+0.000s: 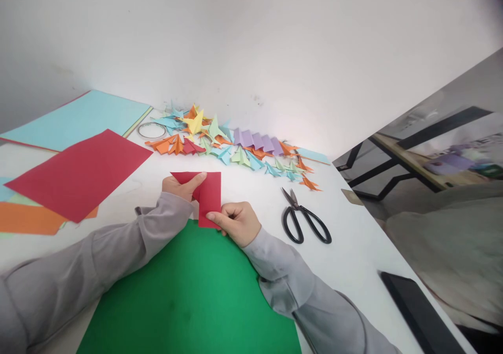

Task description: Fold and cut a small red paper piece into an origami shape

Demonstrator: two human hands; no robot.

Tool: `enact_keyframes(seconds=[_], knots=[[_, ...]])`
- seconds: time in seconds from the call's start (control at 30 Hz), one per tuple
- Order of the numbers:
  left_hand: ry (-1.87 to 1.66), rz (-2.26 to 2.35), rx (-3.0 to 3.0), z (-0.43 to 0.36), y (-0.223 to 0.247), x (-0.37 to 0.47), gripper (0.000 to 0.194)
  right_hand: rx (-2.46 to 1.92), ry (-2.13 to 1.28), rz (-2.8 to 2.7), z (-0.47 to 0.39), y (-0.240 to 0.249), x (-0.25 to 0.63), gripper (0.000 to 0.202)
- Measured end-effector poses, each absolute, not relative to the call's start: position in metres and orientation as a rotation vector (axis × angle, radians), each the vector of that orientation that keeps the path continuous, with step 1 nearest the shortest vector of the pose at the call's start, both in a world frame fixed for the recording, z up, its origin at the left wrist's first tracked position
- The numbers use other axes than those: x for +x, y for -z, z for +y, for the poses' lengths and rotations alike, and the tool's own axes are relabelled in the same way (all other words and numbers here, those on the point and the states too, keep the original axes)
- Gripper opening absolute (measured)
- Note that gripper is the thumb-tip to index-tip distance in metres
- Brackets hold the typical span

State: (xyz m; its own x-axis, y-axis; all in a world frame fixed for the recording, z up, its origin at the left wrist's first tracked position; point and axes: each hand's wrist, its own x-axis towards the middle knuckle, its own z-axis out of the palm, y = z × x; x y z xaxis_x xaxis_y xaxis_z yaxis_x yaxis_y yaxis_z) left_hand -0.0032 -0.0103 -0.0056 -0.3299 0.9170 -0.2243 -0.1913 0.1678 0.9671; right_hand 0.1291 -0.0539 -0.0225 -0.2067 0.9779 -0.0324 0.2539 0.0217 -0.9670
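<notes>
A small folded piece of red paper (210,194) is held up between my two hands, over the far edge of a green sheet (188,286). My left hand (183,187) pinches its upper left part, thumb lying across the front. Lower down, my right hand (238,221) grips the bottom right corner between thumb and fingers. The red paper has a flap reaching left along the top and a rectangular part hanging down on the right. The fingers behind the paper are partly hidden.
Scissors with black handles (301,218) lie part open on the right. Folded paper shapes (212,134) in many colours line the wall. A large red sheet (80,176) and a light blue stack (78,121) are on the left. A dark phone-like slab (420,307) lies near the table's right edge.
</notes>
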Motion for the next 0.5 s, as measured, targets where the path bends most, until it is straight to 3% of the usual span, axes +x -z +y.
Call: enact_keyframes(seconds=[0.5], knots=[[-1.244,1.158,0.595,-0.0152,0.005,-0.0001,0.027,-1.28,-1.244,-1.462,-0.0548,0.026,0.1291,0.039]])
